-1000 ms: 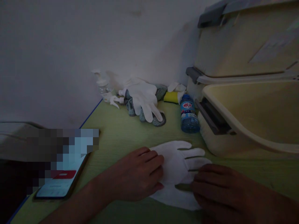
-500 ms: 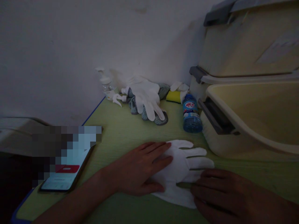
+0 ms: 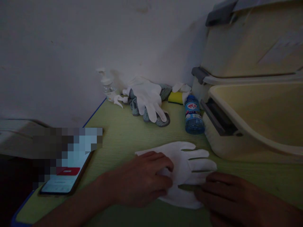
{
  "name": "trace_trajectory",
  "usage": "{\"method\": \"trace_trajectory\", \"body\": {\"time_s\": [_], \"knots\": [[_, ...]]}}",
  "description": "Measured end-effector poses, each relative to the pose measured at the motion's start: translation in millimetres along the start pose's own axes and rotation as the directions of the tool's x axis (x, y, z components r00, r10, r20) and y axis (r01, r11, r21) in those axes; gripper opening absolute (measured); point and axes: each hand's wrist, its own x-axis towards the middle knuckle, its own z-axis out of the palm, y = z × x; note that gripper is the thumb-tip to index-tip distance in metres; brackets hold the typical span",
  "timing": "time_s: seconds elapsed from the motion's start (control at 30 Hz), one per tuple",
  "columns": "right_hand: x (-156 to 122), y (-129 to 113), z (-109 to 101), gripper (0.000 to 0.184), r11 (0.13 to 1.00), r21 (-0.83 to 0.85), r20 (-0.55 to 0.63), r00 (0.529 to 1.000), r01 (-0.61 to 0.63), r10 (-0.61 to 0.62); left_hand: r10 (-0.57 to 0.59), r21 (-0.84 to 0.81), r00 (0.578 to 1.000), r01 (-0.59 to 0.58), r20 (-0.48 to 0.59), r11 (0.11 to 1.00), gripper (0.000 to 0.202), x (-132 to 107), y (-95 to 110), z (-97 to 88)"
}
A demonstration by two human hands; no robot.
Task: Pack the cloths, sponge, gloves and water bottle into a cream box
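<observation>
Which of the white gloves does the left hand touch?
The near glove, spread flat on the green table, with the left hand upon it; the far glove lies on grey fabric, near the wall.

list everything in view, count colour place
flat glove: one, white, front centre
back glove: one, white, back centre
fabric: count unclear, grey, under back glove
pump bottle: one, clear, back left
trigger head: one, white, beside pump bottle
bins: at least two, cream, right
blue bottle: one, blue, beside bins
sponge: one, yellow, beside blue bottle
crumpled stuff: unclear, white, behind sponge
phone: one, lit screen, left
pale object: one, grey-white, far left
table: one, green, beneath
wall: one, grey, behind
left hand: one, bare, on flat glove
right hand: one, bare, at flat glove's fingers
</observation>
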Motion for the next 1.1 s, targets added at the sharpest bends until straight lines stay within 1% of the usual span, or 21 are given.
{"method": "trace_trajectory", "body": {"time_s": [0.07, 0.1, 0.27, 0.37, 0.53, 0.67, 0.83, 0.93, 1.03, 1.1], "knots": [[-1, 2, 0, 0.031, 0.999, 0.002, 0.039, 0.999, 0.038, -0.038, -0.001, -0.076, 1.0, 0.003, 0.021, 0.997, 0.016, 0, 1, 0.8], [-1, 2, -1, 0.031, 0.999, -0.001, 0.058, 0.998, 0.038, -0.037, 0.001, -0.106, 0.999, 0.003, 0.038, 0.994, 0.016, 1, 2, 1.5], [-5, -7, -8, 0.041, 0.999, -0.034, 0.113, 0.994, -0.008, 0.011, -0.01, -0.169, 0.992, 0.031, 0.126, 0.985, 0.018, 2, 0, 4.0], [-5, -7, -10, 0.045, 1.0, -0.028, 0.139, 0.99, 0.011, -0.007, -0.018, -0.179, 0.99, 0.043, 0.138, 0.983, 0.019, 2, 0, 3.7], [-2, 1, -9, 0.045, 1.0, 0.02, 0.204, 0.979, 0.01, -0.014, -0.034, -0.205, 0.991, 0.061, 0.132, 0.977, 0.019, 2, 0, 2.6], [1, 3, -9, 0.042, 1.0, 0.001, 0.185, 0.982, 0.029, -0.029, -0.04, -0.22, 0.99, 0.069, 0.132, 0.973, 0.019, 3, 0, 2.1], [3, -1, -9, 0.041, 0.998, -0.041, 0.171, 0.984, 0.053, -0.045, -0.053, -0.219, 0.989, 0.083, 0.141, 0.972, 0.018, 3, 1, 1.4], [4, -1, -9, 0.044, 0.999, -0.046, 0.107, 0.994, 0.009, -0.004, -0.068, -0.217, 0.989, 0.097, 0.135, 0.971, 0.019, 4, 3, 1.1], [6, -1, -9, 0.049, 0.999, -0.013, 0.04, 0.999, -0.031, 0.031, -0.09, -0.179, 0.985, 0.116, 0.144, 0.977, 0.016, 5, 7, 1.0], [8, -2, -10, 0.052, 0.996, -0.02, 0.008, 0.996, -0.092, 0.092, -0.096, -0.14, 0.983, 0.118, 0.156, 0.983, 0.011, 5, 11, 1.5]]}}
